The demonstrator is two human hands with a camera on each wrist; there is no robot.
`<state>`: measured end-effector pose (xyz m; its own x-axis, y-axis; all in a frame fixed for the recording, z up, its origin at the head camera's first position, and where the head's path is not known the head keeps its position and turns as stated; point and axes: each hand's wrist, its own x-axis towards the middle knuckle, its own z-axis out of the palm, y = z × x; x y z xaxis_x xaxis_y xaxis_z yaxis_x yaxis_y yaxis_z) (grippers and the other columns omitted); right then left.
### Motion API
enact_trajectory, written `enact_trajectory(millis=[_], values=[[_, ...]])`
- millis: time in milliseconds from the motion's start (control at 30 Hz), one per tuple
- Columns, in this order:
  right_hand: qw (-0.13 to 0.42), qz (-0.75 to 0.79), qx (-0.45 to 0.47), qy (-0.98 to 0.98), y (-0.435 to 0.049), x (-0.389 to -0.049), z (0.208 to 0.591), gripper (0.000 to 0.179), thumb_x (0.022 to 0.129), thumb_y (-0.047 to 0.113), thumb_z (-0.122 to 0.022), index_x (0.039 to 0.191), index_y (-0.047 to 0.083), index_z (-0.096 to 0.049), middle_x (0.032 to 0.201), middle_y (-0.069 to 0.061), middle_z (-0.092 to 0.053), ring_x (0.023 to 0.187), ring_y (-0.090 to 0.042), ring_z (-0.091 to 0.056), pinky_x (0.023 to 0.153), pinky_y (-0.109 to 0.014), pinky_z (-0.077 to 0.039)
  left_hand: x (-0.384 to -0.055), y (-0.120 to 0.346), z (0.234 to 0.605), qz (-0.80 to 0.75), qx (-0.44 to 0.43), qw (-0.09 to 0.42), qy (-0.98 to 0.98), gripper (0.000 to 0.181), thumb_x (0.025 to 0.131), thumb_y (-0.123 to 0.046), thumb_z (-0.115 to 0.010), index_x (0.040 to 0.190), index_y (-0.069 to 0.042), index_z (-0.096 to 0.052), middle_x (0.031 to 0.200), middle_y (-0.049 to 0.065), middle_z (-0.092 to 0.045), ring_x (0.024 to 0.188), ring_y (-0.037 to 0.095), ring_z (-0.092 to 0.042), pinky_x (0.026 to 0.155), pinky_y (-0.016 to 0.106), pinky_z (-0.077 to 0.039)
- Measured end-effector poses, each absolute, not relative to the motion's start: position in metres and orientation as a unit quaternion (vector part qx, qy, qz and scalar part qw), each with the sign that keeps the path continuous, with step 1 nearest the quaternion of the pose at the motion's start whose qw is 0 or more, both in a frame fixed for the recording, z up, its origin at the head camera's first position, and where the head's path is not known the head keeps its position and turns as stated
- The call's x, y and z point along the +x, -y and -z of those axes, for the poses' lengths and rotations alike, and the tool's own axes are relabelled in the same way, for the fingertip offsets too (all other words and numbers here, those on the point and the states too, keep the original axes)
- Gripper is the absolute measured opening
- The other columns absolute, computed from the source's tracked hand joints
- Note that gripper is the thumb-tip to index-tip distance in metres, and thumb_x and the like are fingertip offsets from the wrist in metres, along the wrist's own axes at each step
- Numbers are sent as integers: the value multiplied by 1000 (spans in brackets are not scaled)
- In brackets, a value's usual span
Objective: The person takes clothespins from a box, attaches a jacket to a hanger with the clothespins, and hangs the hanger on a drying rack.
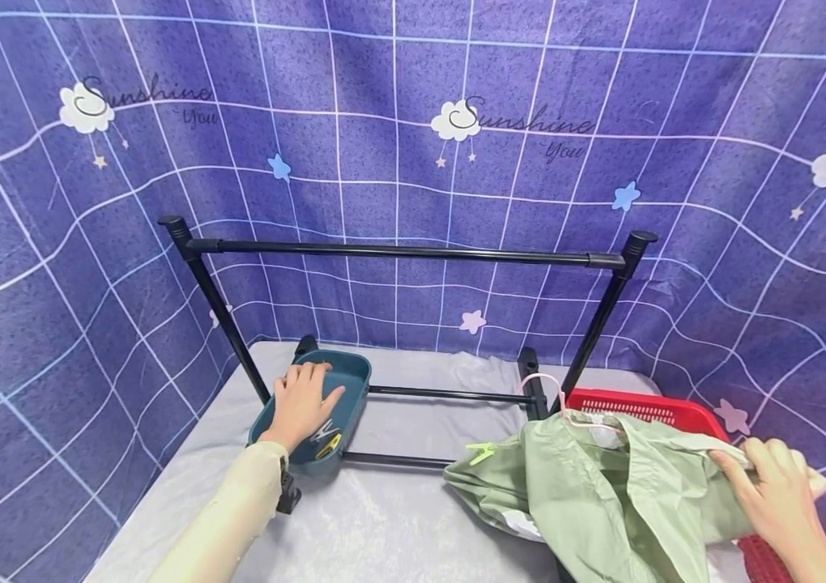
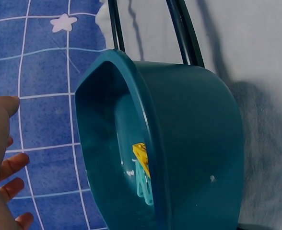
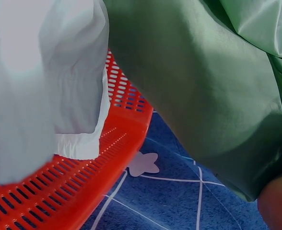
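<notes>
Across the back and both sides hangs a blue-purple backdrop, printed w/ white grid lines, clouds & stars. Next in size is the table before me, covered in pale cloth. On it stands a black rack: 2 posts, 1 top bar, plus 2 low bars b/w the feet.

Then the green garment, bunched at the rack's R side, nr me, hiding part of the red basket behind it. R wrist view: a pale cloth w/ white edge hangs in front of the basket's slotted wall; can't tell if it's part of the same garment.

Teal bin sits at the rack's L end, by the post. My L hand is above it, fingers spread & relaxed, nothing held. My R hand pinches the garment's R edge b/w thumb & fingers.

Smaller: a pink hanger at the garment's top, hook sticking out toward the rack, rest mostly hidden by fabric. Lime clip is on the garment's L end. Smallest, incl. a yellow clip & a pale turquoise clip, lie tog. in the bin's near end.
</notes>
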<state>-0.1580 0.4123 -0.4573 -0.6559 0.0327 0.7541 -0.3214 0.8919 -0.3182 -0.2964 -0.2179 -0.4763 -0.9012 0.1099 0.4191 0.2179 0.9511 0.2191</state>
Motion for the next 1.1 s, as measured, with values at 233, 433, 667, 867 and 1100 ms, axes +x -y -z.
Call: enact_trajectory(millis=[233,433,667,867,1100], values=[[402,-219,72,886,-412,-157,456,47,94,46,-64,72,9,-45,71,-13,-41,67,-47,-37,56,-53,-18,-299,221,479,134,-81,198,967,54,95,-41,-63,132,-4,-54,126,20,-54,119,42,-41,88,61,-29],[396,-218,65,890,-411,-156,456,45,94,43,-65,72,9,-45,71,-13,-42,68,-46,-38,55,-54,-18,-299,224,478,137,-66,167,974,57,94,-42,-63,133,-1,-52,127,23,-52,122,44,-39,89,63,-27],[404,-218,78,885,-412,-157,457,46,95,44,-63,72,8,-45,71,-13,-41,67,-46,-37,57,-51,-19,-300,230,479,119,-28,128,984,62,95,-42,-62,136,2,-48,128,28,-50,125,49,-34,94,68,-22],[415,-218,96,878,-412,-159,456,49,95,47,-60,72,7,-46,70,-12,-40,65,-45,-36,58,-49,-19,-301,232,478,115,-18,98,988,66,95,-42,-62,138,5,-46,130,30,-49,127,51,-32,97,70,-17],[400,-224,72,886,-411,-156,456,43,94,41,-66,72,9,-46,70,-12,-42,67,-45,-38,57,-51,-18,-302,234,476,119,6,45,992,73,95,-44,-62,141,8,-41,134,33,-45,129,52,-28,96,69,-18]])
